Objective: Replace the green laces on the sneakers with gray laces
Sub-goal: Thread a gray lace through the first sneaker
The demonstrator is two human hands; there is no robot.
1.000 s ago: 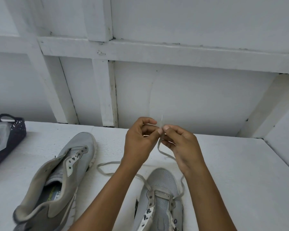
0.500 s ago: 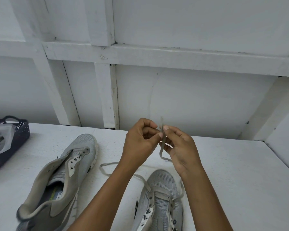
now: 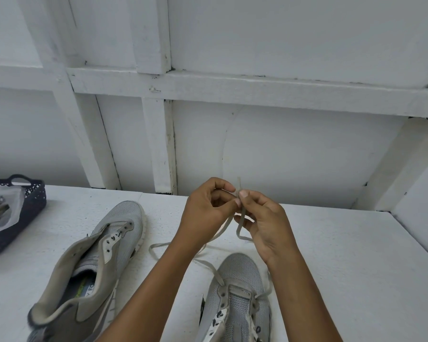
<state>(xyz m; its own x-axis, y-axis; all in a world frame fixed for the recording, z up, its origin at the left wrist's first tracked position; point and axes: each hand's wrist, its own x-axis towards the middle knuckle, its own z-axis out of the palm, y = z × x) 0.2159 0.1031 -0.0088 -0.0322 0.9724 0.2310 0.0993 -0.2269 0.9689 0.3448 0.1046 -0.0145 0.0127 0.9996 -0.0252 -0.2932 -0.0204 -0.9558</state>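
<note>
Two grey sneakers lie on the white table (image 3: 344, 255). The left sneaker (image 3: 94, 267) has no lace and lies open, toe pointing away. The right sneaker (image 3: 237, 297) sits between my forearms with a grey lace (image 3: 208, 264) threaded through its lowest eyelets. Both lace ends rise to my hands above the toe. My left hand (image 3: 208, 213) and my right hand (image 3: 265, 218) pinch the lace ends together at their fingertips, and the tips stick up just above my fingers. A loop of lace lies on the table to the left.
A dark woven basket (image 3: 32, 206) stands at the table's left edge, holding a clear plastic bag (image 3: 0, 211) with something inside. A white panelled wall (image 3: 282, 149) rises right behind the table. A white side wall closes the right end.
My hands have stayed together above the toe, still pinching the lace ends. The lace tips stick up a little further above my fingers. The view has shifted slightly.
</note>
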